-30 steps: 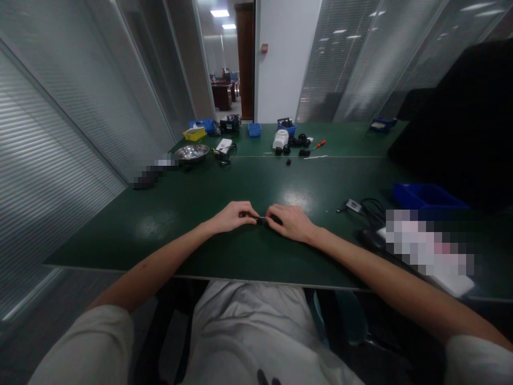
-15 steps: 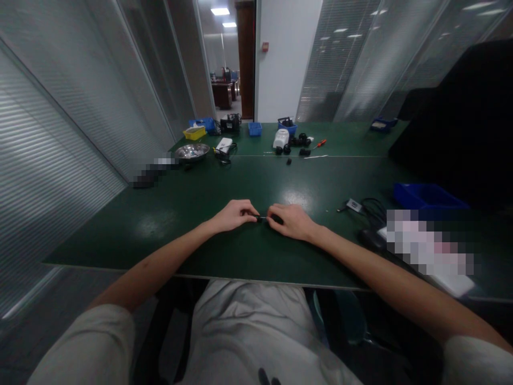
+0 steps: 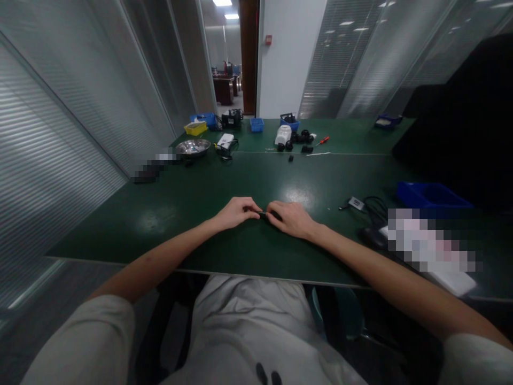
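My left hand [image 3: 239, 213] rests near the middle of the green table [image 3: 224, 256], thumb and forefinger pinched on one end of a small dark piece [image 3: 262, 214]. Facing it, my right hand [image 3: 294, 218] is curled, its thumb and fingers closed at the other end of the same piece. Only a short strip shows between the fingertips, so its kind cannot be made out. The fingertips of both hands nearly meet.
To the right lie a cable with a white tag [image 3: 356, 203], a dark blue tray [image 3: 430, 195] and a white box [image 3: 455, 278], partly pixelated. Farther back stand a metal bowl [image 3: 193, 148], small blue baskets [image 3: 257, 125], black parts [image 3: 302, 137] and an orange-handled screwdriver [image 3: 323, 140].
My hands have drawn slightly closer together, and the shiny thin section seen between the fingertips is now shorter and darker. The camera view has tipped a little downward.
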The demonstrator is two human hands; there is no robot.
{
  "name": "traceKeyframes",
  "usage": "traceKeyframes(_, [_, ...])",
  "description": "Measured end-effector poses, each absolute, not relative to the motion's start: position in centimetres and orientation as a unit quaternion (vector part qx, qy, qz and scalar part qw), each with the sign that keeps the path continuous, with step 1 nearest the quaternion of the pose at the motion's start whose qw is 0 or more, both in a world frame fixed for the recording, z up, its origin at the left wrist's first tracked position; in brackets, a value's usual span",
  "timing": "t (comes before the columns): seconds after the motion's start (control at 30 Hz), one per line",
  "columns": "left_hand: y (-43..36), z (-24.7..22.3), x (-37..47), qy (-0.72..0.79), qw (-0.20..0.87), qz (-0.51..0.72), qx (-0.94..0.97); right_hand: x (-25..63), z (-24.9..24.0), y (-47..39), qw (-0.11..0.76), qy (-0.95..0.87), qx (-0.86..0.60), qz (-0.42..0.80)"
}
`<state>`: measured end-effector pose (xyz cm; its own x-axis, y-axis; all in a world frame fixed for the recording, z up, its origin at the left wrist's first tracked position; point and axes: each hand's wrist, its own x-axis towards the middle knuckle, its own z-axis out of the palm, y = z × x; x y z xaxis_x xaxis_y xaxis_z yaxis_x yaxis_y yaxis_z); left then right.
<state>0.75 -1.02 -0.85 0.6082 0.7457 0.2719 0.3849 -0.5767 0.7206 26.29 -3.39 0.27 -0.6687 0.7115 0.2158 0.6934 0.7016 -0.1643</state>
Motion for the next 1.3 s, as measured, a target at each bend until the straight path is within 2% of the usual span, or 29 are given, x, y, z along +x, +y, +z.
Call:
traceKeyframes(0.37, [-1.4, -0.8, 0.7, 0.319, 0.298, 0.301, 0.848, 26.0, 0.1, -3.4, 0.124, -0.922, -0.367, -0.007])
traceKeyframes(0.7, [-1.7, 0.2, 0.2, 0.329, 0.319, 0.261, 0.85, 26.2, 0.2, -3.6, 0.129, -0.927, -0.351, -0.005])
traceKeyframes(1.03, [-1.3, 0.0, 0.2, 0.289, 0.267, 0.3, 0.869, 26.3, 0.3, -3.6, 0.137, -0.917, -0.375, -0.006])
traceKeyframes(1.17, [-0.4, -0.1, 0.1, 0.323, 0.209, 0.345, 0.856, 26.4, 0.3, -3.7, 0.148, -0.914, -0.378, -0.004])
traceKeyframes(1.3, [0.3, -0.5, 0.5, 0.307, 0.154, 0.292, 0.893, 26.6, 0.8, -3.7, 0.177, -0.914, -0.366, -0.01])
